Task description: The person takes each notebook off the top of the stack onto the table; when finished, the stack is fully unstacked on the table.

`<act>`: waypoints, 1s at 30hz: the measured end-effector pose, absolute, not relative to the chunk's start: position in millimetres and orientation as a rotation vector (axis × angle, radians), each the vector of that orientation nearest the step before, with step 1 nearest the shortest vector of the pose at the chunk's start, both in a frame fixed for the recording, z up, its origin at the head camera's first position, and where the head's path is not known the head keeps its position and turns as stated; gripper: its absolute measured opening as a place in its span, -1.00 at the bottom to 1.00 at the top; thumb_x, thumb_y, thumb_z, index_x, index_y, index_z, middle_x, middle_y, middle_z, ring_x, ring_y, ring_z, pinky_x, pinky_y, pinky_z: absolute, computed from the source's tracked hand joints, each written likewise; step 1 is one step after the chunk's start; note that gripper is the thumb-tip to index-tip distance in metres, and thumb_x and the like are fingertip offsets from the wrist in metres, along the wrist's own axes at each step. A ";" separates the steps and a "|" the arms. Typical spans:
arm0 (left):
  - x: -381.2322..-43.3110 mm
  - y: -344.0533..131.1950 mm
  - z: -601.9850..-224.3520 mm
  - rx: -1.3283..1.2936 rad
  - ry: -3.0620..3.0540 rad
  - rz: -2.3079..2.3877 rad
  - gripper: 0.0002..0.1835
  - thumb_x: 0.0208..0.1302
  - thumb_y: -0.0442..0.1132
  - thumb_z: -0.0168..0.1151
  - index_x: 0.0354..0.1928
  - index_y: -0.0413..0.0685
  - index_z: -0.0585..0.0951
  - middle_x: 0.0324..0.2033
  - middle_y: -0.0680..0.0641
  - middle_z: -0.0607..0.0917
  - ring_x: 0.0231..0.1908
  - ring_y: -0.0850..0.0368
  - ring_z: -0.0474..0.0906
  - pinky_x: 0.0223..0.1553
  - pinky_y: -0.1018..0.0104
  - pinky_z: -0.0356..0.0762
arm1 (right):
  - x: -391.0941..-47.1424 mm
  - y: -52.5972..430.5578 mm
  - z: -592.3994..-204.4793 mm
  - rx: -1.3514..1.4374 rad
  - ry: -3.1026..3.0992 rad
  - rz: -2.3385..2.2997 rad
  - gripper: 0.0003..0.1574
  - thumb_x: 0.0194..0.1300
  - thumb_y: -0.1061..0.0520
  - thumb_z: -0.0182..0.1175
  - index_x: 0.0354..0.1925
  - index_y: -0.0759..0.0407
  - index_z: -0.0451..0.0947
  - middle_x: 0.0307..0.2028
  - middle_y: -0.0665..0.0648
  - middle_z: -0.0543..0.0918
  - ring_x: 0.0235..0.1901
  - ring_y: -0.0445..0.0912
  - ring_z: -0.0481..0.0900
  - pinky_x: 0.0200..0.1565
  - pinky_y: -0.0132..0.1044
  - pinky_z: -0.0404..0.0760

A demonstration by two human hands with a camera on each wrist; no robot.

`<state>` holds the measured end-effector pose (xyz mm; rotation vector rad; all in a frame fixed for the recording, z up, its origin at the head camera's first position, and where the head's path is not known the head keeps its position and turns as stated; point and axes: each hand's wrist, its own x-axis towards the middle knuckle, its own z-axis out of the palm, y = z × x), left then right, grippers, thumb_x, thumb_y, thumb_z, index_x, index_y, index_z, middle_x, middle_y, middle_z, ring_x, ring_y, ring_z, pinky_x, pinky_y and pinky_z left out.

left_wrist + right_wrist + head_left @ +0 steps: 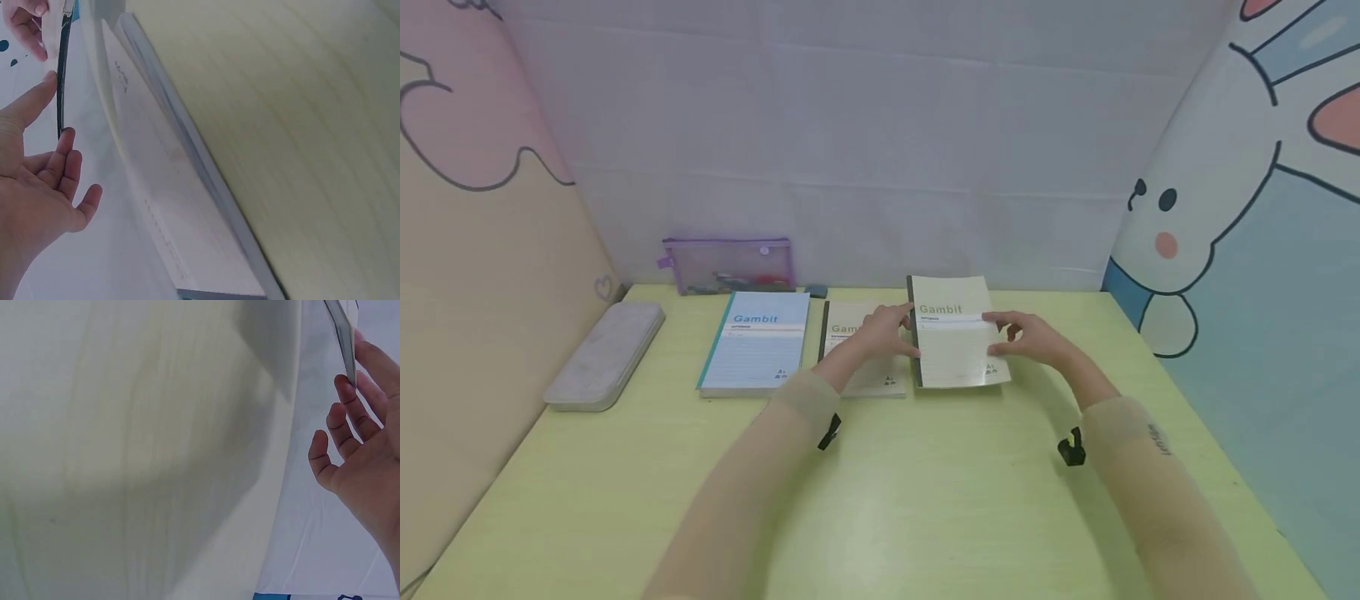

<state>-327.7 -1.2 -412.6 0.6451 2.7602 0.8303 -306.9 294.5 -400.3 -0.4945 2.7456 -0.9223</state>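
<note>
Both hands hold a cream Gambit notebook (953, 358) with a dark spine, raised over the right part of the table. My left hand (880, 332) grips it at the spine side, and my right hand (1030, 336) pinches the opposite edge between thumb and fingers. In the left wrist view, thumb and fingertips of the left hand (44, 169) meet the dark spine. The right wrist view has the right hand (369, 444) with the notebook's corner (344, 340) between its fingers. A second cream notebook (876, 379) lies on the table, partly covered by the left hand.
A blue Gambit notebook (756, 346) lies left of the cream one. Further left is a grey pencil case (606, 354). A purple mesh pouch (730, 258) leans on the back wall, with a small dark block (816, 291) beside it. Walls border the table (925, 500) on three sides.
</note>
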 end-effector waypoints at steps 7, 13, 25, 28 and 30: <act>-324.3 5.9 -430.0 0.572 2.757 0.782 0.00 -0.04 0.02 0.47 0.43 0.01 0.17 0.01 0.08 0.55 0.13 0.01 0.27 0.21 0.06 0.25 | -312.6 300.7 -427.1 -0.468 2.672 -0.915 -0.06 0.04 -0.08 0.42 0.33 0.12 0.31 -0.04 0.19 0.48 -0.24 -0.02 0.39 -0.24 -0.26 0.38; -320.6 0.1 -438.4 0.545 2.747 0.754 -0.12 0.00 0.03 0.44 0.38 0.09 0.27 -0.02 0.11 0.51 0.09 0.04 0.28 0.16 0.11 0.30 | -312.0 298.4 -435.1 -0.493 2.668 -0.783 -0.05 0.05 -0.13 0.40 0.34 0.12 0.30 0.03 0.19 0.46 -0.10 0.02 0.39 -0.06 -0.17 0.39; -317.4 -2.2 -437.6 0.731 2.832 0.666 -0.14 0.02 0.01 0.44 0.36 -0.02 0.30 0.22 -0.07 0.42 0.23 -0.03 0.27 0.31 0.05 0.21 | -310.3 290.2 -435.1 -0.568 2.750 -0.632 -0.10 0.07 -0.11 0.39 0.30 0.16 0.34 -0.10 0.15 0.47 -0.23 -0.04 0.36 -0.20 -0.25 0.35; -314.0 -4.4 -431.0 0.732 2.837 0.683 -0.13 0.00 0.02 0.45 0.36 0.02 0.29 0.30 -0.09 0.32 0.30 -0.06 0.20 0.32 0.03 0.19 | -309.6 288.5 -429.7 -0.589 2.772 -0.624 -0.08 0.08 -0.10 0.39 0.32 0.17 0.31 -0.08 0.18 0.48 -0.24 -0.03 0.38 -0.21 -0.25 0.37; -311.5 -7.4 -424.9 0.740 2.830 0.696 -0.13 0.00 0.04 0.45 0.36 0.03 0.30 0.31 -0.09 0.32 0.30 -0.08 0.19 0.32 -0.02 0.17 | -308.4 286.1 -423.6 -0.600 2.794 -0.622 -0.08 0.08 -0.10 0.39 0.33 0.16 0.30 -0.08 0.20 0.48 -0.24 -0.01 0.38 -0.22 -0.23 0.37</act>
